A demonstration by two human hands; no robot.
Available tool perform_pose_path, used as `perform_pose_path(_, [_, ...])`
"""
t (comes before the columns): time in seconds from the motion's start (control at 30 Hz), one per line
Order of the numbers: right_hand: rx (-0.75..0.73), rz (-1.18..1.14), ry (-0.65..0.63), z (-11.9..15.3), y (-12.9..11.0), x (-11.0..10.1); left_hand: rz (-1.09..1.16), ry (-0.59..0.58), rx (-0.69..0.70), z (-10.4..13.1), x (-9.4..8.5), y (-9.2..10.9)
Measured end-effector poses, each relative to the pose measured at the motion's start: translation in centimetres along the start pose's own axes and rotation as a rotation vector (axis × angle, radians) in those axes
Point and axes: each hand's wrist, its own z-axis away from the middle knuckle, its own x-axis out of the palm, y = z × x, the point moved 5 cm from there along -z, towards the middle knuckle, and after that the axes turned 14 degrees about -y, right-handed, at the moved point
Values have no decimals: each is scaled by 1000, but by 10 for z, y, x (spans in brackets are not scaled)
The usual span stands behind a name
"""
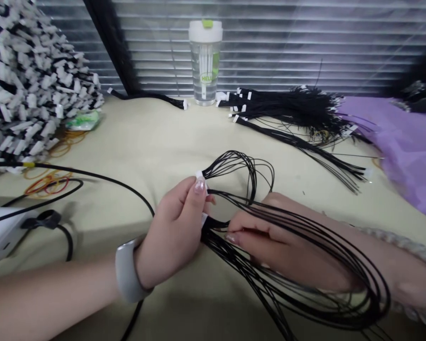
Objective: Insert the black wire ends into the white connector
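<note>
My left hand (179,222) is closed around the white connectors (200,176) of a black wire harness (234,260), thumb pressed on top. From these connectors, thin black wires loop up and to the right, and others fan down toward the front edge. My right hand (266,241) is pinched on some of the black wires just right of the connectors. Several wires arc over the back of my right hand and wrist. What lies between the right fingertips is partly hidden.
A tall heap of white-ended harnesses (28,80) stands at left, near rubber bands (48,184) and a white device (7,232) with a black cable (92,173). Behind are a bottle (205,61), a single harness (149,97), a harness pile (287,106) and a purple bag (408,147).
</note>
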Motion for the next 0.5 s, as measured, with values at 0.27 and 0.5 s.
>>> perform_pose_path(0.27, [75, -464, -136, -7, 8, 19, -52, -5, 56, 5, 0, -2])
perform_pose_path(0.5, [72, -439, -48, -7, 9, 24, -99, -2, 62, 5, 0, 1])
